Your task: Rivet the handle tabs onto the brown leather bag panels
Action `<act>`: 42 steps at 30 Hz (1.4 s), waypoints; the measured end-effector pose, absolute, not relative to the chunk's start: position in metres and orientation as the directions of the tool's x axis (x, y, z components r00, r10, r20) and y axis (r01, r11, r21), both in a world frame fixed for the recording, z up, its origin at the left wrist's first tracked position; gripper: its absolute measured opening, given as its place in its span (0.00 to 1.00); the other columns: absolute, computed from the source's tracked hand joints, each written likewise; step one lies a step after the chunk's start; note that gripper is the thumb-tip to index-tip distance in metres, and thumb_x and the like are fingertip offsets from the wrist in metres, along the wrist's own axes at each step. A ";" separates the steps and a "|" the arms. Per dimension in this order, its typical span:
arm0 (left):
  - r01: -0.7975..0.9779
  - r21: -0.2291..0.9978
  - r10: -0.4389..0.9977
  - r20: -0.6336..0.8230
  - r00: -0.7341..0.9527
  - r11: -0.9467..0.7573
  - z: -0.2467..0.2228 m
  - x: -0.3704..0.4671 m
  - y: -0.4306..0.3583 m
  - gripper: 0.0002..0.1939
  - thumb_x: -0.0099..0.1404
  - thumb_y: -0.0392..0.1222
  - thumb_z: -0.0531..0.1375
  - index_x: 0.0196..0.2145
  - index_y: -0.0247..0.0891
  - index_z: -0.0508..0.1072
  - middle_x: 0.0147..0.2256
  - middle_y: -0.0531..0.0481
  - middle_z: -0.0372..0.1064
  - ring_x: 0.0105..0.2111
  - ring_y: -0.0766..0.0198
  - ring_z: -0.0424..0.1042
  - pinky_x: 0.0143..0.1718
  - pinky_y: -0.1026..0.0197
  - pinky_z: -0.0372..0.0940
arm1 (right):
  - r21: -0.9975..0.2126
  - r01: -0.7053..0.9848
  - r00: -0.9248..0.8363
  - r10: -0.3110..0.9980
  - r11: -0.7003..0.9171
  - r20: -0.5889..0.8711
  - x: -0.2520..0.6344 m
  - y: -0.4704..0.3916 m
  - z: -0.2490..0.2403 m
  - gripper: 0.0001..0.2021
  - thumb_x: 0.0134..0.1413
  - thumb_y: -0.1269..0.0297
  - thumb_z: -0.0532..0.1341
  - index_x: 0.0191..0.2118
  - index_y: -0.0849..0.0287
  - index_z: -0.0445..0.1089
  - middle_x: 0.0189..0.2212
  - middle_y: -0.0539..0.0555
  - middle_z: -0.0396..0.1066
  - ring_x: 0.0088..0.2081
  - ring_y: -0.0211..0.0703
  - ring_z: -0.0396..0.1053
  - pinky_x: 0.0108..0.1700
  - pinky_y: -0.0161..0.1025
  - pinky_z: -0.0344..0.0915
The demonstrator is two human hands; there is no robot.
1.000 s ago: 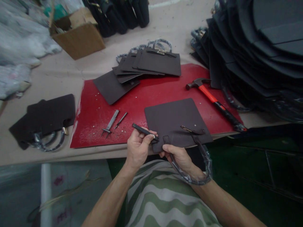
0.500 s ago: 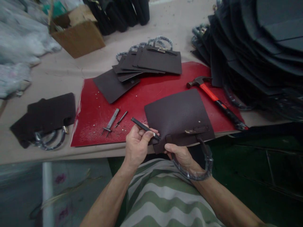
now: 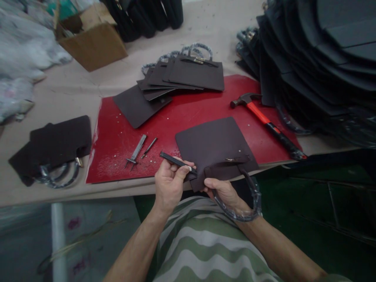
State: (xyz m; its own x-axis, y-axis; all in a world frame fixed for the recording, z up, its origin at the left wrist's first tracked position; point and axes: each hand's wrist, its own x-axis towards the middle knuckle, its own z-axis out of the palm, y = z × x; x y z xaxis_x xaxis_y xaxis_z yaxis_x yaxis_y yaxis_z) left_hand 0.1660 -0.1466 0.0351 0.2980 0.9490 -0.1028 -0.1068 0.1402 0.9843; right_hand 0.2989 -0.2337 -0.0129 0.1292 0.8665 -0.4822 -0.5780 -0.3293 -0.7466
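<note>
My left hand (image 3: 169, 179) is closed round a slim black pen-like tool (image 3: 173, 159), its exact kind unclear. The tool's right end meets the near left corner of a dark brown leather bag panel (image 3: 208, 141). My right hand (image 3: 223, 191) pinches the panel's near edge by a handle tab, thumb on top and fingers hidden beneath. A plastic-wrapped handle (image 3: 256, 196) loops from the panel over my right wrist. The panel's far part rests on a red board (image 3: 167, 121), while its near edge is raised over the table's front.
A claw hammer (image 3: 264, 121) lies right on the board; a pronged metal punch (image 3: 136, 150) and a thin metal rod (image 3: 149, 148) lie left. Around stand stacked panels (image 3: 196, 74), more panels (image 3: 63, 137), a tall dark stack (image 3: 311, 70) and a cardboard box (image 3: 94, 45).
The panel has tipped slightly, its far edge lower and a little left. The black tool has turned slightly flatter in my left hand. Both hands keep their holds.
</note>
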 end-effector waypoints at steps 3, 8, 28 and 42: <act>-0.093 0.986 0.943 -0.104 0.315 0.140 0.032 0.165 -0.146 0.12 0.63 0.43 0.66 0.38 0.36 0.68 0.35 0.46 0.79 0.35 0.62 0.79 0.40 0.61 0.74 | -0.767 -0.560 0.133 0.880 -0.312 -0.455 0.298 -0.231 -0.006 0.12 0.41 0.56 0.67 0.21 0.59 0.72 0.20 0.51 0.67 0.22 0.39 0.59 0.26 0.37 0.57; -0.074 0.989 0.932 -0.094 0.350 0.128 0.030 0.162 -0.146 0.11 0.64 0.42 0.65 0.39 0.35 0.69 0.36 0.46 0.78 0.36 0.62 0.79 0.41 0.62 0.74 | -0.755 -0.551 0.117 0.863 -0.356 -0.492 0.300 -0.231 -0.004 0.12 0.42 0.55 0.68 0.22 0.60 0.73 0.21 0.52 0.69 0.25 0.40 0.63 0.29 0.37 0.60; -0.095 0.988 0.947 -0.089 0.308 0.124 0.023 0.164 -0.139 0.11 0.65 0.43 0.65 0.40 0.37 0.67 0.37 0.47 0.78 0.35 0.62 0.78 0.40 0.60 0.74 | -0.765 -0.565 0.137 0.880 -0.308 -0.456 0.295 -0.232 -0.020 0.11 0.42 0.57 0.67 0.20 0.58 0.71 0.21 0.51 0.67 0.25 0.40 0.62 0.32 0.38 0.60; -0.088 0.989 0.943 -0.089 0.321 0.123 0.030 0.162 -0.140 0.10 0.66 0.44 0.64 0.39 0.36 0.70 0.35 0.48 0.78 0.34 0.63 0.79 0.38 0.62 0.74 | -0.686 -0.580 0.108 0.793 -0.439 -0.599 0.298 -0.241 -0.037 0.19 0.36 0.48 0.72 0.19 0.59 0.72 0.18 0.50 0.64 0.23 0.39 0.56 0.27 0.39 0.55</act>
